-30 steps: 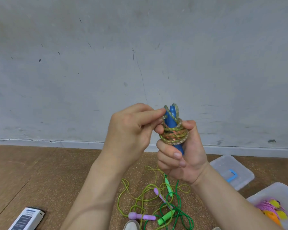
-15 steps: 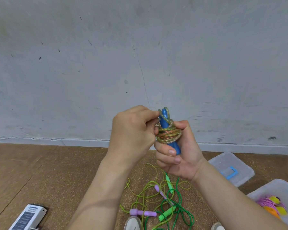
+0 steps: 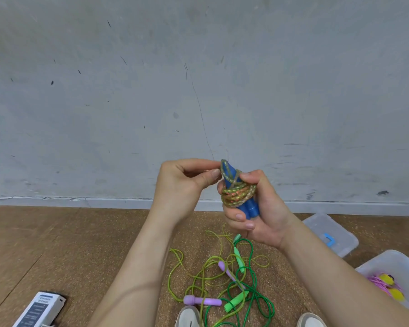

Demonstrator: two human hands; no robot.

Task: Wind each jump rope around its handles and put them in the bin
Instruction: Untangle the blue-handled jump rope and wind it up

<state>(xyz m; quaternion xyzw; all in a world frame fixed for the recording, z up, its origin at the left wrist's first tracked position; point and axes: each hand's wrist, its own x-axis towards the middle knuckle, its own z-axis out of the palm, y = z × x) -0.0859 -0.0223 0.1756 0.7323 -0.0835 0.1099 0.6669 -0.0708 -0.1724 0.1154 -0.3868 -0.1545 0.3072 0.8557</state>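
My right hand (image 3: 257, 215) grips the two blue handles (image 3: 249, 208) of a jump rope held upright in front of the wall. Its multicoloured rope (image 3: 237, 193) is coiled several times around them. My left hand (image 3: 184, 182) pinches the rope's last loop at the tips of the handles. On the floor below lie two loose ropes tangled together: a yellow-green one with purple handles (image 3: 202, 300) and a green one with green handles (image 3: 235, 303). The clear bin (image 3: 392, 260) at the lower right holds a pink rope with yellow handles (image 3: 385, 283).
The bin's clear lid (image 3: 328, 232) with a blue latch lies on the cork floor behind the bin. A white box (image 3: 39, 310) sits at the lower left. Two shoe tips (image 3: 189, 317) show at the bottom edge. A grey wall stands close ahead.
My left hand has drawn back to the left and now pinches the loop at the handle tips. The view has tilted slightly, both hands sitting a little higher and further right.
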